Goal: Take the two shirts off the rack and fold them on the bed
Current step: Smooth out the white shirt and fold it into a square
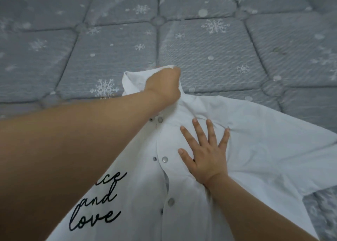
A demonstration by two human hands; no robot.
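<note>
Bed (209, 45) filled the whole view; no edge or corner of it showed. Cover was a grey quilted mattress surface, stitched into large padded squares with tufted dimples where the seams met, printed with white snowflakes and dots. One white shirt (255, 149) lay front up directly on it, on the near part of the bed, snap placket running down its middle, black script lettering reading "and love" on one front panel.

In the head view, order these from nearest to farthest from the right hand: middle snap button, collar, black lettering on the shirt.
From the right hand:
1. Middle snap button, just left of the thumb.
2. Black lettering, lower left on the white shirt.
3. Collar, up top in the left hand.
</note>
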